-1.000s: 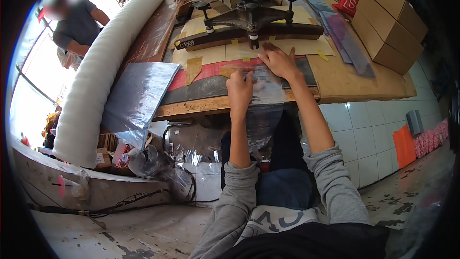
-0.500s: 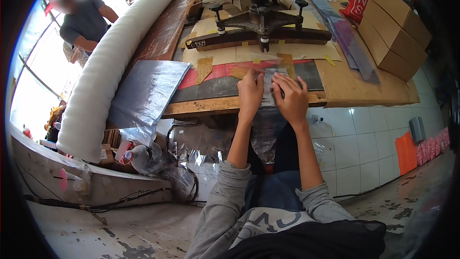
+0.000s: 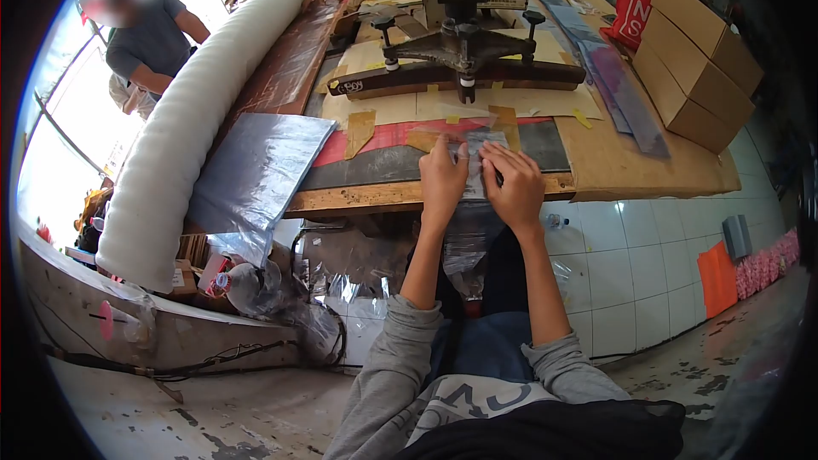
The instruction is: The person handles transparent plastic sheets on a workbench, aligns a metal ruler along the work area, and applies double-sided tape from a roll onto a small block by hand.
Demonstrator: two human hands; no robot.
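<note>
A clear plastic sheet (image 3: 479, 146) lies over the front edge of the workbench and hangs down toward my lap. My left hand (image 3: 442, 181) is closed at the sheet's left side, thumb against the curled fingers. On the right side, my right hand (image 3: 514, 186) pinches the sheet, its fingers together and thumb tucked beneath; the fingertips are partly hidden. Under the sheet run a red strip (image 3: 382, 140) and a dark grey strip (image 3: 375, 165), with brown tape pieces (image 3: 360, 135) on them. Beyond my hands stands a press with a dark horizontal bar (image 3: 528, 74), raised above the board.
A stack of bluish plastic sheets (image 3: 256, 158) overhangs the bench at left, beside a long white foam roll (image 3: 183, 153). Cardboard boxes (image 3: 694, 77) and a red bag (image 3: 632, 8) stand at right. Another person (image 3: 153, 30) is beyond the roll. Bluish plastic strips (image 3: 620, 89) lie near the boxes.
My view has shifted slightly, so the bench sits a little lower in the picture. Both hands stay at the plastic sheet, with only small finger movement. The press bar remains raised.
</note>
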